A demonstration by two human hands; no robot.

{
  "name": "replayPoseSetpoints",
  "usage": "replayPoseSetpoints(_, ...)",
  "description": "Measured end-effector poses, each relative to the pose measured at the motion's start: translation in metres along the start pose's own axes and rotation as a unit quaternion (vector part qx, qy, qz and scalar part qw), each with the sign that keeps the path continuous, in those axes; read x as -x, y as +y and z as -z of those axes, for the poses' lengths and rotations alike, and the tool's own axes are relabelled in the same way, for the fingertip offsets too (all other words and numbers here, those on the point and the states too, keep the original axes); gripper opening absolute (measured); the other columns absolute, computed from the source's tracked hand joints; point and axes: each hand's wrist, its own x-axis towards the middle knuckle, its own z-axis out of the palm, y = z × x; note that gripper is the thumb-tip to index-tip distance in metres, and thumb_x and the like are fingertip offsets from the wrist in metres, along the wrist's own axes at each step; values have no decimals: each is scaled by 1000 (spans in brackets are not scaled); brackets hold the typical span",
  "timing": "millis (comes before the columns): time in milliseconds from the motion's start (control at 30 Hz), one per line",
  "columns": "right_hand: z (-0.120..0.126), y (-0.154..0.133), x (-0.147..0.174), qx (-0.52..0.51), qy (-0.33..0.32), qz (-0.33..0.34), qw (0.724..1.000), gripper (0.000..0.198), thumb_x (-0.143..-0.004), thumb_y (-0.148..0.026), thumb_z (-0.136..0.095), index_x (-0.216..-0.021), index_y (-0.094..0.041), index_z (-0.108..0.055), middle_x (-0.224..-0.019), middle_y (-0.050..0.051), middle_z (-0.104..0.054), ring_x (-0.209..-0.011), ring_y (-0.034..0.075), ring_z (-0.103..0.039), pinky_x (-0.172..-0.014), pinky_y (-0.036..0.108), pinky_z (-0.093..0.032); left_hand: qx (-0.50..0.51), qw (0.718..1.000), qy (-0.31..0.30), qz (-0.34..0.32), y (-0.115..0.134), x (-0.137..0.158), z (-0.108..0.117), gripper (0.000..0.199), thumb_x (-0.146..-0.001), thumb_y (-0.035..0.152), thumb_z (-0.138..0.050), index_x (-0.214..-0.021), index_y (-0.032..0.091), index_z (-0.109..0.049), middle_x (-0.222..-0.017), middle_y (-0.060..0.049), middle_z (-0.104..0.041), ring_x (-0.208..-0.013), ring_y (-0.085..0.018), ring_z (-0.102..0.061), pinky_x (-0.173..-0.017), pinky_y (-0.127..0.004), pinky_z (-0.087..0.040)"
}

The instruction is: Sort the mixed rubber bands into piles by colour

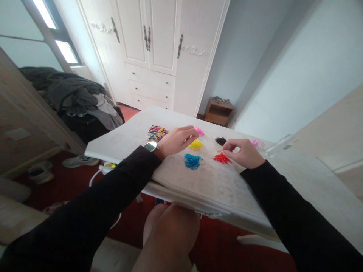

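Observation:
Small, thin rubber bands lie sorted by colour on a white table [207,185]. My left hand [181,139] is over the table between a mixed multicolour pile [157,133] and the yellow pile [195,144]. Its fingertips are pinched, and a thin bluish band seems to hang from them. With thumb and forefinger together, my right hand [244,153] holds a red band [220,151] just above the red pile [222,158]. Nearer to me lies a blue pile [192,161]. Behind are a pink pile [199,131], partly hidden by my left hand, and a black pile [220,141].
Beyond my right hand sit a purple-pink bundle [255,143] and a clear plastic container [279,146]. A white wardrobe [161,41] stands behind the table. Clothes [73,92] are heaped at the left, with shoes [81,161] on the floor. A white cable [95,175] hangs by the table's left edge.

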Motion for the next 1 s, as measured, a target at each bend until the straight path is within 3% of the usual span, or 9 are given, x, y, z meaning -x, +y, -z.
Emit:
replayPoseSetpoints(167,0,3,1,10,-34,4,999,7,-75,-20,-66,-69,-20,-70,-60,0,-66,-56,16,-58,-56,29,-45,1,1000,1,1,0,0,1,19,-106,18,-50,-97,16,-67,-91,-4,-68,-72,-12,-59,-69,-24,-45)
replayPoseSetpoints(333,-3,0,1,23,29,41,998,7,-79,-19,-65,-79,-20,-72,-63,-1,-64,-56,16,-57,-57,30,-47,-2,1000,2,-9,0,0,1,18,-105,17,-53,-97,16,-68,-90,-4,-68,-71,-12,-59,-68,-24,-44)
replayPoseSetpoints(500,-19,-23,3,15,32,148,988,16,-91,-24,-68,-105,-22,-75,-104,9,-77,-95,26,-72,-85,43,-60,-7,1000,-3,-11,1,0,0,21,-107,21,-52,-97,16,-70,-92,-5,-70,-72,-13,-60,-71,-25,-45)
replayPoseSetpoints(567,-27,-30,4,18,11,179,984,25,-95,-27,-68,-119,-24,-73,-123,12,-75,-114,29,-71,-100,49,-58,-6,1000,-9,-17,1,-1,0,22,-107,22,-51,-98,16,-70,-92,-6,-71,-73,-14,-61,-71,-26,-46)
replayPoseSetpoints(667,-35,-34,5,36,-3,190,981,33,-98,-31,-67,-130,-26,-70,-140,14,-68,-128,32,-65,-109,56,-54,-2,1000,-19,-24,1,-2,0,23,-107,21,-51,-100,15,-71,-93,-7,-71,-75,-14,-63,-72,-26,-46)
replayPoseSetpoints(833,-36,-29,5,68,5,169,983,40,-100,-36,-65,-139,-27,-67,-153,16,-58,-141,36,-56,-115,63,-48,4,999,-32,-19,1,-1,0,22,-106,20,-51,-100,15,-72,-97,-8,-73,-81,-16,-66,-77,-26,-47)
replayPoseSetpoints(1000,-38,-27,5,56,-29,175,983,46,-102,-36,-63,-147,-25,-61,-153,17,-60,-140,34,-57,-117,62,-48,10,999,-43,-16,2,-2,0,23,-105,20,-50,-101,15,-72,-99,-9,-73,-84,-16,-67,-80,-27,-49)
